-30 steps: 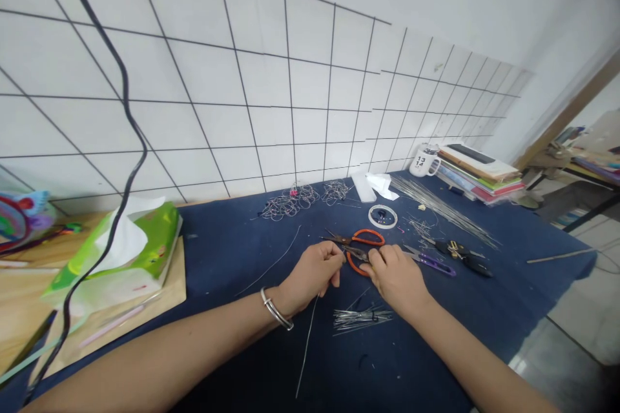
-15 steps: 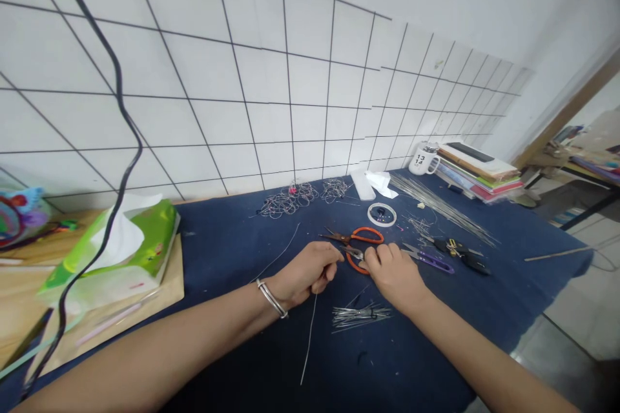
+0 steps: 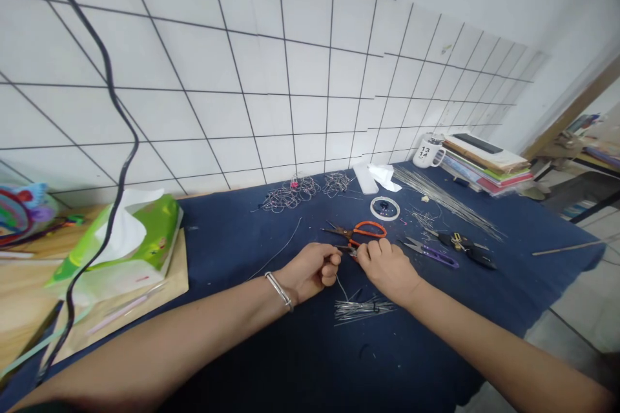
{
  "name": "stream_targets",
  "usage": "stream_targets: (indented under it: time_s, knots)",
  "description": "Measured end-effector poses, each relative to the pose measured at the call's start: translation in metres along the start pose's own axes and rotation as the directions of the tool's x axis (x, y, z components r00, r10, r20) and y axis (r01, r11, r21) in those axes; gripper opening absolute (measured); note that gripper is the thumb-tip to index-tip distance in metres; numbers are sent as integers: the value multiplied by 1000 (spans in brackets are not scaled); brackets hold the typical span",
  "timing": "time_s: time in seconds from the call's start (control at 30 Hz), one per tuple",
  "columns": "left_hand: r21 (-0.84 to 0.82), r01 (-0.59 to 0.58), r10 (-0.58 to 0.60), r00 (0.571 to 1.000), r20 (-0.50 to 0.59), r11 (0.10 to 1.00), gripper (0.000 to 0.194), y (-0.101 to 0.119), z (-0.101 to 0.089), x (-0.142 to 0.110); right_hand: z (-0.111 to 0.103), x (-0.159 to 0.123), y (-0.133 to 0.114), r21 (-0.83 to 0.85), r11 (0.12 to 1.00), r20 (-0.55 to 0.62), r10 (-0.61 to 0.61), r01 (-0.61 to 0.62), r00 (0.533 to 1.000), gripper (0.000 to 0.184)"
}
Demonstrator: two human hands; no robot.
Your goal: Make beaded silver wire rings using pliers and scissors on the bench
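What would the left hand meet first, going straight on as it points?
Probably the metal tool in the right hand, close to the left hand; depth between them is unclear.

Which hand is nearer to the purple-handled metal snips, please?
Right. The right hand is just left of the snips; the left hand is farther left, beyond the right one.

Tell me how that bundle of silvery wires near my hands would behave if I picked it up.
The wire bundle would probably feel fairly stiff, since its strands lie mostly straight. The dark tie should keep it together, though a strand might slip out. It likely wouldn't roll smoothly, because its ends fan out.
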State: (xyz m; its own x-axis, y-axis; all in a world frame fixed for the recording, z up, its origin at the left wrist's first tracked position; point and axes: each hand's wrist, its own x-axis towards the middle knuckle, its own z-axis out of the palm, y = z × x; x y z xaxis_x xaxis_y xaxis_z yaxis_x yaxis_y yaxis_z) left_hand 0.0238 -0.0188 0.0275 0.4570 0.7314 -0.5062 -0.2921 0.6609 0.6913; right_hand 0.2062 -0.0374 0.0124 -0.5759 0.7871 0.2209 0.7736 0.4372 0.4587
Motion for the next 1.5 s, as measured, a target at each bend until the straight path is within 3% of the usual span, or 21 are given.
stream_targets:
  time_s: [0.13, 0.27, 0.33, 0.4, 0.47, 0.53, 0.63, 0.77, 0.87, 0.97, 1.1, 1.23, 1.4, 1.5]
  knots:
    - [19, -100, 99, 994, 49, 995, 13, 0, -5, 4, 0, 4, 4, 39, 996, 11, 84, -84, 996, 22]
    - [219, -350, 329, 936, 127, 911, 31, 2, -11, 8, 3, 4, 10, 148, 969, 39, 194, -198, 980, 26]
    - [389, -502, 493, 860, 133, 772, 29, 4, -13, 9, 5, 3, 12, 211, 948, 57, 229, -236, 972, 27]
    - [565, -617, 648, 740, 179, 548, 26, 7, -13, 8, 7, 1, 14, 257, 930, 70, 254, -264, 965, 27]
    - [676, -682, 733, 606, 309, 279, 28, 9, -11, 5, 6, -1, 15, 286, 919, 76, 258, -269, 963, 26]
    - [692, -720, 723, 508, 468, 57, 32, 11, -9, 1, 5, -2, 15, 313, 916, 83, 239, -253, 968, 26]
    - [654, -751, 619, 472, 628, -91, 33, 11, -5, -6, 1, -2, 12, 342, 915, 97, 194, -216, 976, 27]
    - [625, -768, 519, 482, 706, -137, 24, 9, -1, -13, -4, -3, 7, 361, 922, 95, 114, -141, 989, 28]
    - [606, -787, 429, 512, 745, -114, 25, 7, 2, -20, -8, -5, 6, 372, 924, 85, 62, -90, 994, 29]
    - [573, -814, 383, 504, 775, -88, 25, 4, 4, -26, -9, -6, 6, 391, 920, 65, 4, -29, 998, 30]
    - [587, -809, 529, 501, 685, 5, 20, 0, 4, -33, -8, -7, 6, 412, 911, 45, -21, 1, 999, 31]
    - [536, -841, 639, 450, 624, 69, 18, -2, 5, -41, -6, -7, 5, 446, 895, 48, -30, 5, 998, 31]
    - [529, -848, 616, 439, 653, 44, 18, -8, 10, -52, -7, -7, 1, 480, 876, 62, -96, 55, 993, 31]
    - [568, -823, 634, 429, 643, -19, 18, -9, 13, -57, -8, -10, 5, 536, 841, 33, -107, 72, 994, 33]
